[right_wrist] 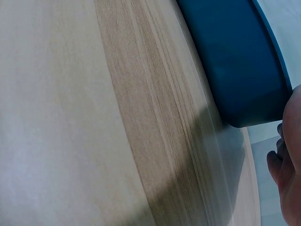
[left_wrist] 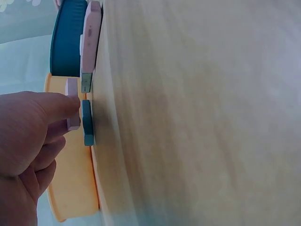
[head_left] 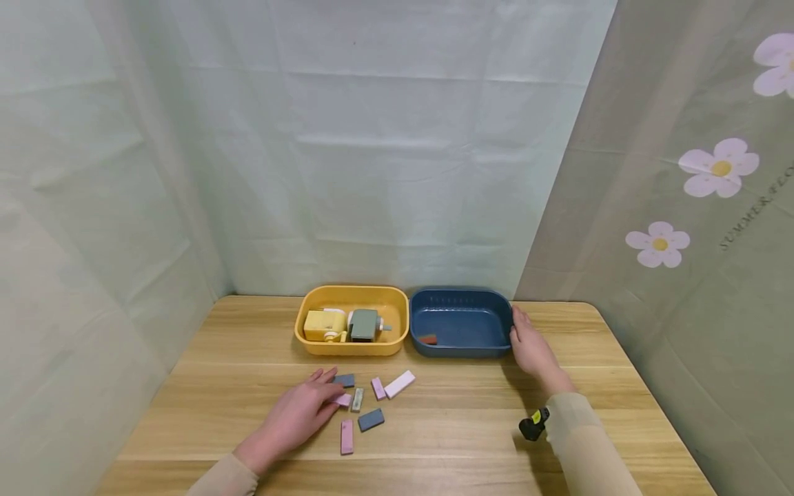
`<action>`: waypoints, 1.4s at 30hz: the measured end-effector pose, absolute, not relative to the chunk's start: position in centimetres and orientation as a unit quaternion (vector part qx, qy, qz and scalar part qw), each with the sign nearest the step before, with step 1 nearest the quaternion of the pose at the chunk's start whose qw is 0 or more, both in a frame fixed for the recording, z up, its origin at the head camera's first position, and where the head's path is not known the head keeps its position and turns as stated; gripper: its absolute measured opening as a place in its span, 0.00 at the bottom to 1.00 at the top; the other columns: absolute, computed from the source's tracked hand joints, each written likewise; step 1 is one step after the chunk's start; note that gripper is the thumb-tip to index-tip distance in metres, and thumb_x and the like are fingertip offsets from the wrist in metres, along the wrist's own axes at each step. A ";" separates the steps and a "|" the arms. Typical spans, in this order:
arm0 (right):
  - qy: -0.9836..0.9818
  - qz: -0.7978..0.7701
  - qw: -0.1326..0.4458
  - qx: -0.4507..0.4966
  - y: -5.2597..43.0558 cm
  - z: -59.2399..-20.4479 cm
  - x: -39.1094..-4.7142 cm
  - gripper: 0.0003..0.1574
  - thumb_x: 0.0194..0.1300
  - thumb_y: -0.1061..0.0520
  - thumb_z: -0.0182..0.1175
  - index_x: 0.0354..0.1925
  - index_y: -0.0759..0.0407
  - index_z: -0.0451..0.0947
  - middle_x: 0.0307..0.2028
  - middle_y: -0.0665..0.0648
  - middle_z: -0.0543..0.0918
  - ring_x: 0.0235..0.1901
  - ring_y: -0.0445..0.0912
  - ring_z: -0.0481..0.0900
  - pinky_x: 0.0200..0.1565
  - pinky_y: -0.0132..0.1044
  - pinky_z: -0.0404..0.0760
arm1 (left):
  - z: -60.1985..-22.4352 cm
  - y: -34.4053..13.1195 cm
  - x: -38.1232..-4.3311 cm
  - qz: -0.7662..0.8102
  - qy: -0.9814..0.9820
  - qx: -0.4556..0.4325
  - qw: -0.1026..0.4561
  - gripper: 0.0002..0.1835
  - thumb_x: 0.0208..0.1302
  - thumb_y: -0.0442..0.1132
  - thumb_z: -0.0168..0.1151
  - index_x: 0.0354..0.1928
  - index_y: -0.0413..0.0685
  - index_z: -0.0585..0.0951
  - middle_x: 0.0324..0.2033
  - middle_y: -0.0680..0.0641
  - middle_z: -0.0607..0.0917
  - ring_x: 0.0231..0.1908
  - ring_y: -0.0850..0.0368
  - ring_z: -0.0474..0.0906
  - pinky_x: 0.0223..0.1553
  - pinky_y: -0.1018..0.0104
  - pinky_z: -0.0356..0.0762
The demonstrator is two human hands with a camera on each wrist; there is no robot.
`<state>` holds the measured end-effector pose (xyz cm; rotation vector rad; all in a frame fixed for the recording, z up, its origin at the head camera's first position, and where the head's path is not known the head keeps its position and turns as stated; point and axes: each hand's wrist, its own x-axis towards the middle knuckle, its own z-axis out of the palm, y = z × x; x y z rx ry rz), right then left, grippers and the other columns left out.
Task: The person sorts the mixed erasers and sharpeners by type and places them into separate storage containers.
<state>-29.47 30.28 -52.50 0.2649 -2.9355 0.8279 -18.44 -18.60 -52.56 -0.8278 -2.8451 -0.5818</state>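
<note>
My left hand [head_left: 296,413] pinches a pink eraser [left_wrist: 72,104] between thumb and fingers, just above the table in the left wrist view. Around it lie a dark grey eraser [head_left: 344,380], a small grey one, another slate-grey eraser [head_left: 371,419], and a pink eraser [head_left: 347,437] nearer the front. A short pink eraser [head_left: 378,388] and a pale pink eraser [head_left: 400,384] lie to the right. With its fingers along the outer right end of the blue bin [head_left: 460,351], my right hand [head_left: 535,348] touches the wall. A reddish eraser [head_left: 428,339] lies inside that bin.
Left of the blue bin stands a yellow bin [head_left: 351,349], side by side with it. It holds a yellow crank pencil sharpener [head_left: 324,325] and a grey-green one [head_left: 364,325]. Cloth curtains [head_left: 397,172] hang behind and beside the wooden table [head_left: 459,427].
</note>
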 end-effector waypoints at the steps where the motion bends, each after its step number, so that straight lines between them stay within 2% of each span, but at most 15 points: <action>1: -0.958 0.269 0.040 0.086 30.3 -52.5 -29.5 0.35 0.86 0.61 0.36 0.80 0.80 0.46 0.80 0.78 0.51 0.80 0.71 0.48 0.80 0.64 0.52 | -52.6 -18.6 -18.4 -0.193 -0.941 -0.271 0.063 0.11 0.66 0.35 0.77 0.49 0.46 0.91 0.54 0.41 0.90 0.65 0.39 0.81 0.69 0.39 0.74; 9: -0.959 0.267 0.038 0.085 30.3 -52.5 -29.5 0.35 0.86 0.61 0.36 0.80 0.80 0.46 0.80 0.78 0.51 0.80 0.71 0.49 0.80 0.64 0.52 | -52.5 -18.6 -18.5 -0.195 -0.938 -0.272 0.083 0.11 0.66 0.36 0.77 0.49 0.50 0.91 0.54 0.43 0.91 0.62 0.40 0.83 0.66 0.39 0.78; 17: -0.958 0.271 0.035 0.086 30.3 -52.5 -29.5 0.36 0.87 0.60 0.36 0.80 0.80 0.45 0.80 0.78 0.51 0.80 0.72 0.48 0.80 0.65 0.51 | -52.0 -18.2 -18.6 -0.189 -0.941 -0.268 0.088 0.12 0.69 0.38 0.75 0.53 0.53 0.90 0.52 0.49 0.92 0.55 0.48 0.89 0.62 0.44 0.83; 22: -0.958 0.273 0.034 0.086 30.3 -52.4 -29.5 0.36 0.87 0.60 0.36 0.81 0.80 0.45 0.81 0.78 0.51 0.80 0.71 0.48 0.80 0.65 0.51 | -51.7 -17.8 -18.7 -0.183 -0.938 -0.274 0.103 0.13 0.70 0.38 0.74 0.54 0.52 0.90 0.48 0.52 0.92 0.47 0.55 0.90 0.50 0.52 0.90; 26: -0.957 0.275 0.032 0.085 30.3 -52.4 -29.4 0.36 0.87 0.60 0.36 0.81 0.80 0.45 0.81 0.78 0.50 0.80 0.71 0.48 0.80 0.65 0.51 | -51.1 -17.2 -18.8 -0.192 -0.935 -0.280 0.104 0.12 0.70 0.37 0.74 0.54 0.50 0.90 0.47 0.52 0.92 0.43 0.59 0.89 0.43 0.58 0.90; 31: -0.958 0.272 0.036 0.088 30.4 -52.6 -29.5 0.35 0.86 0.61 0.36 0.80 0.81 0.45 0.80 0.79 0.51 0.80 0.72 0.48 0.79 0.65 0.51 | -50.8 -16.4 -19.0 -0.200 -0.927 -0.294 0.118 0.12 0.69 0.37 0.75 0.53 0.49 0.90 0.47 0.51 0.92 0.43 0.58 0.90 0.42 0.57 0.90; 37: -0.957 0.272 0.040 0.089 30.3 -52.6 -29.5 0.35 0.86 0.61 0.37 0.80 0.80 0.46 0.80 0.78 0.52 0.80 0.72 0.49 0.79 0.65 0.52 | -50.1 -15.6 -19.4 -0.209 -0.927 -0.291 0.108 0.14 0.69 0.37 0.74 0.55 0.48 0.90 0.49 0.50 0.92 0.46 0.56 0.90 0.46 0.55 0.90; 42: -0.958 0.270 0.038 0.088 30.3 -52.5 -29.5 0.35 0.86 0.60 0.37 0.80 0.80 0.46 0.80 0.78 0.52 0.80 0.72 0.49 0.79 0.65 0.52 | -49.6 -14.7 -20.0 -0.207 -0.924 -0.297 0.125 0.13 0.70 0.38 0.74 0.54 0.49 0.90 0.45 0.52 0.92 0.41 0.59 0.89 0.42 0.57 0.90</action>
